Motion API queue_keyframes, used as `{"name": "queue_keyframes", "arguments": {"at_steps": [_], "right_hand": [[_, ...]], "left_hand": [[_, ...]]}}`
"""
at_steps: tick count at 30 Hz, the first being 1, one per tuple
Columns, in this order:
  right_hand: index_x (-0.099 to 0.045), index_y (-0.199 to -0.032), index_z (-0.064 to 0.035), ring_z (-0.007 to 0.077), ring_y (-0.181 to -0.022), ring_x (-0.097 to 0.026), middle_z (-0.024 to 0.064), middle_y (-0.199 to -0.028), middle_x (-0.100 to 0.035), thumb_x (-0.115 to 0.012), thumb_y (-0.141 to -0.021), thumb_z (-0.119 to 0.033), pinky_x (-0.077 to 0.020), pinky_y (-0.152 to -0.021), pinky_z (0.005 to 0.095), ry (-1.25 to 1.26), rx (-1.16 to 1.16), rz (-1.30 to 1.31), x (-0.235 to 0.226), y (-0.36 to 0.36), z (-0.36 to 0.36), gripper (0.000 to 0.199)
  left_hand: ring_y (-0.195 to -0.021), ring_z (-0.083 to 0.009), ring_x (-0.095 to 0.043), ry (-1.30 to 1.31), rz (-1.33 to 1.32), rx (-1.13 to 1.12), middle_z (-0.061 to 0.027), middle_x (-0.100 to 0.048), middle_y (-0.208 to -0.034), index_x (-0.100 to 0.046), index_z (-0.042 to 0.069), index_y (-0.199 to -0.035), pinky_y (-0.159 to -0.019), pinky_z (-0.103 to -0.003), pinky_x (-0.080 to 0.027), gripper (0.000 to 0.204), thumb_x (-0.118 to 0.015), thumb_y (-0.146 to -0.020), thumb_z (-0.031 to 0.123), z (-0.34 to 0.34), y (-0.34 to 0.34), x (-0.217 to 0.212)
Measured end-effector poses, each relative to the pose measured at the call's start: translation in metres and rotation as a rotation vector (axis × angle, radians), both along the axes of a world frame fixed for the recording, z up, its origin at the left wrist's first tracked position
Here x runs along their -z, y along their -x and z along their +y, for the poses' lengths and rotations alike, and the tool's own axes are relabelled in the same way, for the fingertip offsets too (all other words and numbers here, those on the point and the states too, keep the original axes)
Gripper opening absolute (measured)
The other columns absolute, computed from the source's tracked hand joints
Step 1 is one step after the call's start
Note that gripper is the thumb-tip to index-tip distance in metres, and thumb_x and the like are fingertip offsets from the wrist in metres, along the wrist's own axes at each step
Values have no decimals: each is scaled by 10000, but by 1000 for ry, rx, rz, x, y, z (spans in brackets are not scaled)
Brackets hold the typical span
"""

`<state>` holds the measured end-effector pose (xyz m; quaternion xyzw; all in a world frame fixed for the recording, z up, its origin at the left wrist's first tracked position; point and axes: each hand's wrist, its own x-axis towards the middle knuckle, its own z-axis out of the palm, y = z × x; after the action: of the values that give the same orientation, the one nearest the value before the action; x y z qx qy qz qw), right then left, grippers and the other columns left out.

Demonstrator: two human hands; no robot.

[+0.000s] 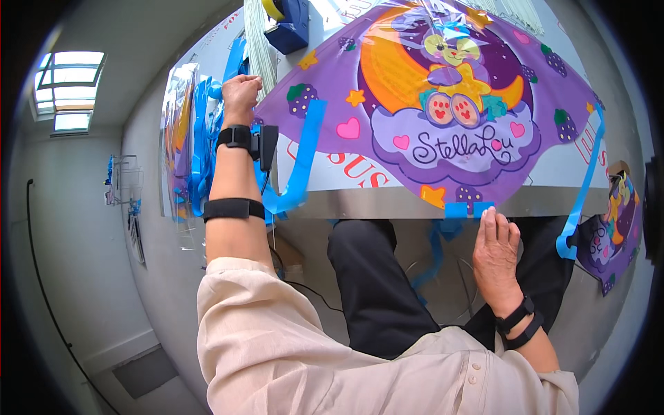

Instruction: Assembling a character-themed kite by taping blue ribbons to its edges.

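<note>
Curls left hand [242,98] into a fist beside blue ribbons [202,128]; cannot tell about anything inside. Lays right hand [496,252] by the metal edge [360,205], with fingers [490,220] nearly straight, right at a small blue strip [456,209]; cannot tell about a pinch. Has the purple sheet [449,117], shaped like a kite, flat on the table [325,177]. Seems busy fixing the strip on at the bottom tip [467,195]. Probably needs to hold the tip still next and smooth the strip flat.

The left hand [242,98] is curled at the far left, forearm [235,180] stretched out; the right hand [496,252] sits nearer, at right, fingers [491,228] together.
</note>
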<state>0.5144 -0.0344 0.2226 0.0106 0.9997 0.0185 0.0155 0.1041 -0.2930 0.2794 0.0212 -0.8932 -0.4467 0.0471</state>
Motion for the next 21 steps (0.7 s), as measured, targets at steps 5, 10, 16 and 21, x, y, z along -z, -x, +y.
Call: {"name": "queue_keyframes", "arguments": {"at_steps": [5, 10, 16, 21], "right_hand": [[-476, -1180, 179, 314, -1134, -406, 238, -1266, -405, -553, -691, -16, -301, -945, 425, -20, -4, -40, 3, 2, 0, 532], [-439, -1192, 199, 341, -1150, -403, 262, -1287, -387, -555, -664, 46, -284, -968, 460, 49, 24, -77, 1, 2, -1, 563], [-429, -1199, 199, 348, -1147, -406, 267, -1300, -368, -550, -671, 55, -279, -970, 475, 54, 38, -116, 2, 3, -1, 560], [-430, -1203, 193, 349, -1152, -403, 267, -1304, -365, -545, -676, 59, -277, -972, 481, 77, 41, -102, 3, 5, 1, 556]], "left_hand": [[-537, -117, -475, -169, -67, -125, -35, -575, -674, -660, 12, -911, -464, -258, -353, 139, -595, -811, 82, 21, 69, 3], [-803, -187, -470, 1, -141, -157, -85, -540, -886, -625, 14, -966, -757, -411, -381, 237, -632, -836, 212, 46, 137, 0], [-467, -72, -327, -123, -200, -144, 24, -452, -585, -618, 54, -708, -537, -265, -328, 73, -690, -711, 67, 57, 167, 8], [-411, -55, -359, -341, -238, -148, 0, -508, -571, -590, 31, -680, -396, -171, -293, 95, -682, -701, 40, 55, 162, -6]]}}
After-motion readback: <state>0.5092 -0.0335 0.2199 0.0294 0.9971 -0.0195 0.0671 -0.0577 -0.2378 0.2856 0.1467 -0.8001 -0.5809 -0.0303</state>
